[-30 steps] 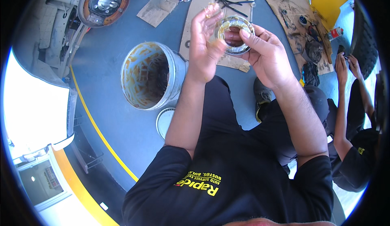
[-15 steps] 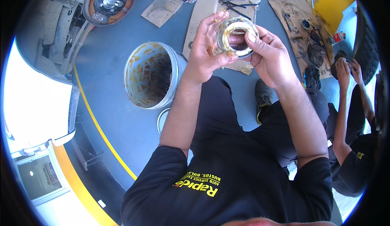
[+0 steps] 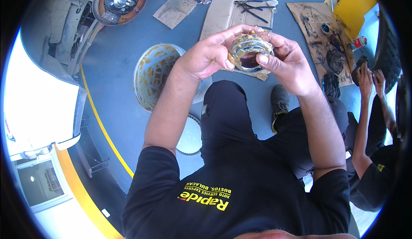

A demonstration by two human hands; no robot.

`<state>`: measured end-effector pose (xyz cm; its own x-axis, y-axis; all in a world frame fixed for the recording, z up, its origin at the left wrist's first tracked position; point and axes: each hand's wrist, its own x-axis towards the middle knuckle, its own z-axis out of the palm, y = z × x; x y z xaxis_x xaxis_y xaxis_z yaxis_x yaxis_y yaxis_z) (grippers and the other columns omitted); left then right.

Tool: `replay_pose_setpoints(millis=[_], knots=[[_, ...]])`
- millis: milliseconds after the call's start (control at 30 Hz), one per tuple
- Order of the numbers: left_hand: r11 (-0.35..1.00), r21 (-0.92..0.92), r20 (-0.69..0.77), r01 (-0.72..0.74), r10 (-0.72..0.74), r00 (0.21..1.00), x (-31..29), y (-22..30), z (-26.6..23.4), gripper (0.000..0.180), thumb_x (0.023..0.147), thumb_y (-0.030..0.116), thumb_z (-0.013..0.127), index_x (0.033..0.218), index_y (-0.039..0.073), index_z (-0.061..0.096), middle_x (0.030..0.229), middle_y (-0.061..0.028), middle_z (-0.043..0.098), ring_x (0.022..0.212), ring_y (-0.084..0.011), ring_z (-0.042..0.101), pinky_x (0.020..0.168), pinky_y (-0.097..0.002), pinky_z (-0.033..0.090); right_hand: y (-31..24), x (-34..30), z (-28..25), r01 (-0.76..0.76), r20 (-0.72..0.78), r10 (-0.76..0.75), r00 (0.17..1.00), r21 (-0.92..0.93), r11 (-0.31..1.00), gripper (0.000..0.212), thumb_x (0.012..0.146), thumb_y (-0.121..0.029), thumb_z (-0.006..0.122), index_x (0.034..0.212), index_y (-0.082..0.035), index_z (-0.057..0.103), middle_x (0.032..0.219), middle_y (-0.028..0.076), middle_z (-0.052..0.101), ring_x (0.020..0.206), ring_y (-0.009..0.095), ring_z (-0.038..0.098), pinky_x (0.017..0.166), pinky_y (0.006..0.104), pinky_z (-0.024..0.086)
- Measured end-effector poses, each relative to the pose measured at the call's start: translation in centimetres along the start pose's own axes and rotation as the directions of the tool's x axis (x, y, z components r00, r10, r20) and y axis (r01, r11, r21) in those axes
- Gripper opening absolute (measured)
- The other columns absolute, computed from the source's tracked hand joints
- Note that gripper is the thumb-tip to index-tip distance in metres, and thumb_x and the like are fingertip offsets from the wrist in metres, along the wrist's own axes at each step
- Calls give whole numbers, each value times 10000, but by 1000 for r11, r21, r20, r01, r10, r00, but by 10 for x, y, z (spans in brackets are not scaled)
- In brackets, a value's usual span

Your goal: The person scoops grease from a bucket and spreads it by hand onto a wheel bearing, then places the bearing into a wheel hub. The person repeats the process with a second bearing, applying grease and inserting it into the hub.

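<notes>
Between my two hands I hold a ring-shaped wheel bearing (image 3: 251,46), smeared with yellowish grease and tilted so its side shows. My left hand (image 3: 210,55) grips its left edge, thumb at the lower rim and fingers behind the top. On the other side my right hand (image 3: 286,61) has its thumb pressed on the lower right rim, fingers curled round the back. Grease clings to the left fingertips. Below my left forearm stands a bucket (image 3: 138,78) with grease streaked over its inner wall.
A white lid (image 3: 189,136) lies beside my leg. Pliers (image 3: 253,9) rest on cardboard (image 3: 219,16) ahead. A brake hub assembly (image 3: 122,1) is at upper left. At right, a co-worker's hands (image 3: 367,80) work near a tire (image 3: 388,46); more cardboard (image 3: 315,46) holds tools.
The bearing has tipped from facing me to showing its greasy side. My left hand has shifted its grip, its forearm swinging left over the bucket. More of the lid shows.
</notes>
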<state>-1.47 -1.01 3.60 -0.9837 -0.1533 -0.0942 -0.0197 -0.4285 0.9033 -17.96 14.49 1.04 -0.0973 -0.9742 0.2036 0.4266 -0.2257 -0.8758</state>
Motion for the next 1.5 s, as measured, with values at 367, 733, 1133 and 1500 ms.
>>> replay_pose_setpoints(millis=[367,733,1133,1500], knots=[[983,-164,-258,77,-118,959,5,7,10,747,682,63,441,1414,-85,459,1438,-257,532,1323,-355,566,1153,-492,452,-4,5,-13,-11,23,10,1000,64,998,398,1017,-104,668,1377,45,582,1161,130,744,1074,168,706,981,305,556],[769,115,-357,-629,623,696,17,-14,15,957,997,796,130,1504,43,434,1530,-259,489,1416,-395,478,1191,-502,323,-2,12,-8,-86,-48,105,993,299,950,298,1046,-151,635,1265,51,621,1107,121,755,1036,149,716,926,289,569],[535,-219,-367,-816,730,577,32,-12,27,1106,909,895,251,1596,33,338,1623,-352,277,1533,-493,241,1272,-549,146,5,16,9,12,-190,-40,981,-144,990,351,1052,-149,641,1313,79,594,1137,112,740,1067,131,688,979,295,542],[499,32,-245,-866,844,477,37,-24,-7,1046,961,837,191,1588,13,341,1607,-335,335,1512,-474,298,1254,-536,160,8,7,32,92,-101,-232,967,-713,695,376,942,-96,737,1266,55,620,1013,191,736,998,292,740,877,365,574]])
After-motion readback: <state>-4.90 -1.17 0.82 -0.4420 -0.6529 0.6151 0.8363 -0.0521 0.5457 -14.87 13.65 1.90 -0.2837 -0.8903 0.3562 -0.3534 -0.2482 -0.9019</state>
